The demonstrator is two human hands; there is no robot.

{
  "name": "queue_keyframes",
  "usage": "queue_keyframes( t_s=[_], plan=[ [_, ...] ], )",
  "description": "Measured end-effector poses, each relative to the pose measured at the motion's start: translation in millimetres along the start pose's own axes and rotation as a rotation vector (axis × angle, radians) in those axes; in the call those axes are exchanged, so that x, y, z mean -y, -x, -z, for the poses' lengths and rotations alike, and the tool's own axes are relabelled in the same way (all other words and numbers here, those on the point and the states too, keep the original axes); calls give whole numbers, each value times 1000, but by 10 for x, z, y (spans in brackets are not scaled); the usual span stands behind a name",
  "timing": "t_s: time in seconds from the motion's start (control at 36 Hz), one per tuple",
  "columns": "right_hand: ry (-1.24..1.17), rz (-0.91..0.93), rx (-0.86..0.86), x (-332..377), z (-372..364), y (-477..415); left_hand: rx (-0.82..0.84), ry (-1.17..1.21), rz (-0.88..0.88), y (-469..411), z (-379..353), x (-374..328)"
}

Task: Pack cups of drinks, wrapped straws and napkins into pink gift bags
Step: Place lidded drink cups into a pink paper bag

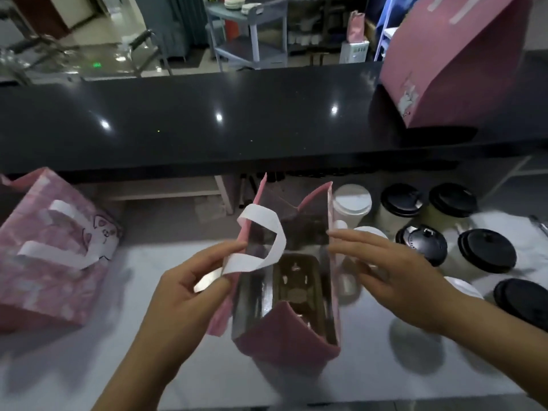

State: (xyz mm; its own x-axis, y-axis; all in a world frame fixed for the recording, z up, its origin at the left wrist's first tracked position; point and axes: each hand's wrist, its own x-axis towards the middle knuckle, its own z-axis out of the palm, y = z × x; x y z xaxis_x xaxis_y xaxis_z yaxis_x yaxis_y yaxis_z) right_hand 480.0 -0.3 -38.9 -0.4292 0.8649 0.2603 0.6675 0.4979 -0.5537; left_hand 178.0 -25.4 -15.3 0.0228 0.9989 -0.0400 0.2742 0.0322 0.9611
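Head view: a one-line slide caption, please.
Left hand and right hand hold a pink gift bag open beside lidded cups.

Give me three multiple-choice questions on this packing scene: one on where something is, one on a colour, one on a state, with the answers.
1. Seen from the middle bag, the cups stand:
A. to its left
B. to its right
C. inside it

2. The middle bag's handle is:
A. white
B. black
C. green

3. The middle bag is:
A. folded flat
B. taped shut
C. open at the top

Answers:
1 B: the lidded cups crowd the space at its right.
2 A: the looped strip is white.
3 C: the left hand and right hand are at its walls and its inside shows.
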Motion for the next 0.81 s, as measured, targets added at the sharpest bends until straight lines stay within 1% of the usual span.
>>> queue_keyframes(
  t_s=[0.08, 0.14, 0.17, 0.22, 0.28, 0.33, 0.42, 0.5, 0.58, 0.67, 0.72, 0.81],
  plan=[
    [-71, -14, -115, -163, 142, -66, -36, -33, 13, 71, -74, -64],
    [-92, -83, -112, -336, 280, -193, -46, -62, 22, 122, -123, -119],
    [-69, -121, -73, -450, 352, -280, -54, -83, 25, 149, -148, -144],
    [23, -198, 83, -711, 472, -483, -71, -141, 28, 195, -198, -193],
    [152, -264, 242, -962, 538, -697, -81, -226, 31, 229, -250, -238],
    [274, -305, 358, -1163, 543, -902, -97, -308, 23, 261, -288, -275],
    [355, -318, 504, -1374, 464, -1148, -114, -405, 90, 300, -331, -390],
    [404, -312, 585, -1512, 346, -1297, -87, -444, 141, 319, -345, -489],
    [375, -300, 601, -1587, 260, -1362, -86, -464, 121, 293, -360, -575],
    [379, -280, 554, -1630, 206, -1359, -42, -527, 57, 210, -350, -616],
    [361, -302, 539, -1643, 169, -1338, 24, -573, 44, 123, -339, -625],
    [300, -355, 505, -1657, 137, -1282, 175, -604, 46, -67, -323, -612]
  ],
)
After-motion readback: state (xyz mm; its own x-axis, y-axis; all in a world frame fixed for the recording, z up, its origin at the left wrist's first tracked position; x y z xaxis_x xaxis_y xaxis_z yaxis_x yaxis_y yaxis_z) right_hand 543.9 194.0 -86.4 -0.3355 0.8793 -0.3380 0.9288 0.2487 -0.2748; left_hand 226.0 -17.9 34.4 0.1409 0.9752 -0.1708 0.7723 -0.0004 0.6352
